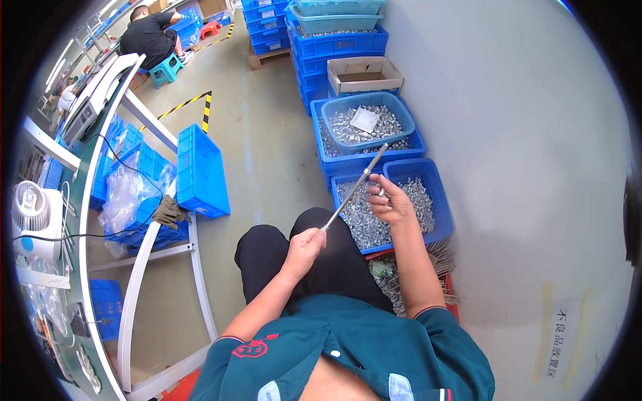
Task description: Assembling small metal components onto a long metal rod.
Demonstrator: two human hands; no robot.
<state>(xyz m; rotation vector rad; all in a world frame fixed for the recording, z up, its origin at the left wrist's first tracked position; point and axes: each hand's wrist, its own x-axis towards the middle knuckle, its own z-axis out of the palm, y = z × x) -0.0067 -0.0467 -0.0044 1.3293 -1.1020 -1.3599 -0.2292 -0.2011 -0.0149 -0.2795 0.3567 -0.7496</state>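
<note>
Left hand [306,250] is closed around the near end of a slim metal rod [347,200], thumb and fingers folded over it; from where I sit, that is the only firm grip I can make out. Right hand [392,200] is further off and to the right, its fingers curled in a loose pinch. I catch a glint of metal among those fingers, but I cannot tell what they hold, or whether a fingertip meets the rod.

What I would judge everything turns on is the rod's long axis. It runs on a slant from near left to far right, passing just left of the right fingertips and reaching on beyond them to a free far end. Part way toward that end I see what looks like a small collar [367,172]; the right hand is much the nearer one to it, with the left well apart down the shaft.

From my overhead view the rod's middle crosses the near left blue bin [366,251], filled with small metal parts. A near right blue bin [443,230] stands beside it, and a pale blue basket [328,124] of similar parts sits further away. Thin metal rods [439,257] lie right of the right forearm.
</note>
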